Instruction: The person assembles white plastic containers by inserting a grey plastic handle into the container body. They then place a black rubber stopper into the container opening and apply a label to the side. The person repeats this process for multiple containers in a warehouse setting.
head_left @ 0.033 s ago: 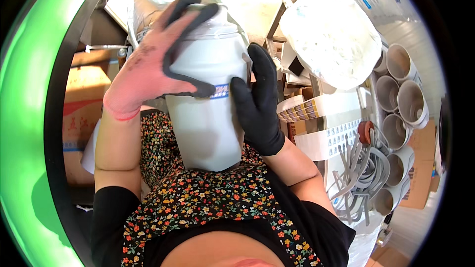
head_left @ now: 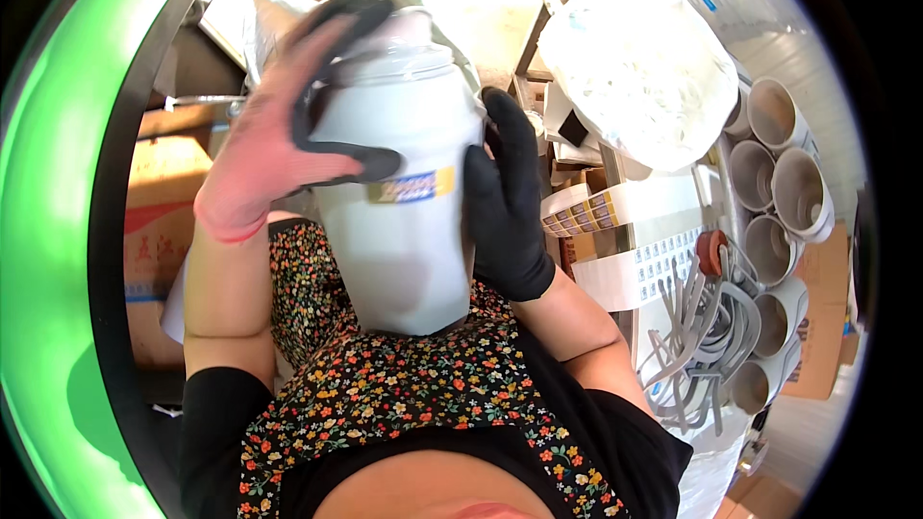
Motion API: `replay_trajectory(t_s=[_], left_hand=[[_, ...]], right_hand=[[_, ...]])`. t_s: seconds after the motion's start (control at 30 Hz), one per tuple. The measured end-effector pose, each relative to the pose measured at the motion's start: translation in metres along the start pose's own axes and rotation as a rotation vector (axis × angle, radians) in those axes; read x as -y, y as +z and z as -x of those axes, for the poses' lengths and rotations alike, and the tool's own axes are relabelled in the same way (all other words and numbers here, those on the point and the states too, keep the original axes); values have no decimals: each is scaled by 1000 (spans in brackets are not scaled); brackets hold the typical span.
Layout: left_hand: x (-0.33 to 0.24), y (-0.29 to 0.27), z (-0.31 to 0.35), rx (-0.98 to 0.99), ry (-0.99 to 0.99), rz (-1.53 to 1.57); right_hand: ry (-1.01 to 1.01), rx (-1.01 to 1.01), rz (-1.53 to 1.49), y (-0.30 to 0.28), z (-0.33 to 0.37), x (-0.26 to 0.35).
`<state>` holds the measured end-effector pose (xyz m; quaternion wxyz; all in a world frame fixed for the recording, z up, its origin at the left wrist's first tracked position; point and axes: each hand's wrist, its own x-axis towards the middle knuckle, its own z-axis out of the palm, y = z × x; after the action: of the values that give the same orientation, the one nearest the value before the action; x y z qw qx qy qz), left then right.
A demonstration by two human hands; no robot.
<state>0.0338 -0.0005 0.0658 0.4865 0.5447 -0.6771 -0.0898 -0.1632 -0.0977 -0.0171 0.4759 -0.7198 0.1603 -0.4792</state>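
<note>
A large pale grey tumbler (head_left: 409, 240) with a clear lid (head_left: 411, 60) stands upright in front of me, its base against my flowered apron (head_left: 385, 384). On its front is a small blue and yellow label (head_left: 415, 185). My left hand (head_left: 279, 135), in a pink glove with dark fingertips, wraps the upper left side, thumb across the front and fingers up by the lid. Blur softens that hand. My right hand (head_left: 510, 202), in a black glove, grips the right side with its thumb in front; some of its fingers are hidden behind the tumbler.
To the right, a table holds sticker sheets (head_left: 663, 264), a pile of grey handles (head_left: 697, 341), a red-brown roll (head_left: 710, 252) and several grey cups (head_left: 772, 250) on their sides. A big white bag (head_left: 639, 72) stands beyond. Cardboard boxes (head_left: 163, 231) are at left.
The tumbler has turned between my hands, so its label shows more and a yellow part has come into sight. My left hand has shifted slightly left.
</note>
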Motion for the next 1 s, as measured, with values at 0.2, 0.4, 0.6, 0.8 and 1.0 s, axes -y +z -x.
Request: replay_trajectory(t_s=[0.2,0.4,0.6,0.8,1.0], left_hand=[[-27,-19,25,-504,-102,142],[-7,-12,4,-373,-221,261],[13,43,3,-203,-310,254],[-8,85,-1,-116,-95,75],[8,92,4,-130,-76,56]], right_hand=[[405,149,-265,-40,2,-31],[-84,-108,108,-41,28,-38],[-277,283,250,-81,72,-36],[80,-352,721,-240,83,-64],[484,-346,1943,-416,185,-30]])
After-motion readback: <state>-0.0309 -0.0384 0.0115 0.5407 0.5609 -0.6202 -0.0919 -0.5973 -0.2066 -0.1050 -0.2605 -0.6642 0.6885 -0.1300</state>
